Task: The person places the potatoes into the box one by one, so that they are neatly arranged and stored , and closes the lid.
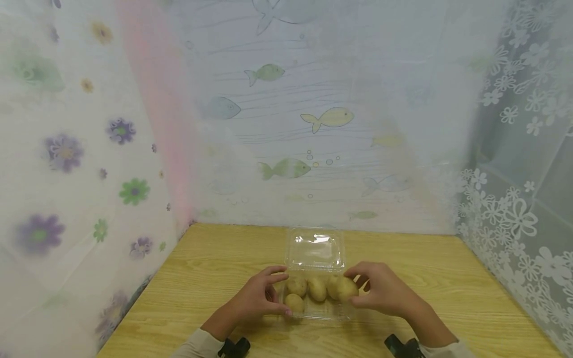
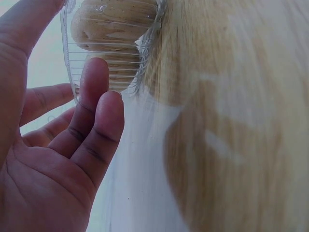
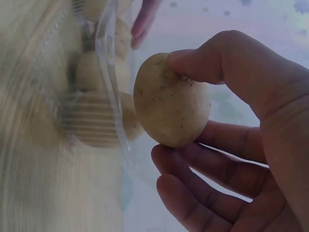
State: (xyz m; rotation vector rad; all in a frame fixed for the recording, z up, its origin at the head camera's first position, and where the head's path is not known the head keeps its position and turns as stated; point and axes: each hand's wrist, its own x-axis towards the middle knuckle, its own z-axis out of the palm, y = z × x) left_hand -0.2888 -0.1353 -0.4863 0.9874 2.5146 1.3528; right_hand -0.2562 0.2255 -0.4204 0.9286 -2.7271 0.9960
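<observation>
A clear plastic clamshell box [image 1: 324,315] stands on the table with its lid [image 1: 315,251] folded back. Several potatoes lie in it: two at the left, a longer one [image 1: 317,289] in the middle, another behind the held potato. My right hand [image 1: 386,291] pinches a potato [image 3: 171,104] between thumb and fingers, just over the box's right end. At the left end, my left hand [image 1: 258,294] holds the box, thumb at the near corner and forefinger at the far one. Its other fingers [image 2: 109,116] lie by the ribbed side wall.
The wood-grain table [image 1: 224,253] reaches back to a fish-patterned curtain [image 1: 331,194]. A flowered curtain [image 1: 89,199] hangs along the left, and a sheer one with white flowers [image 1: 519,219] along the right. Black wrist mounts [image 1: 234,347] sit below both hands.
</observation>
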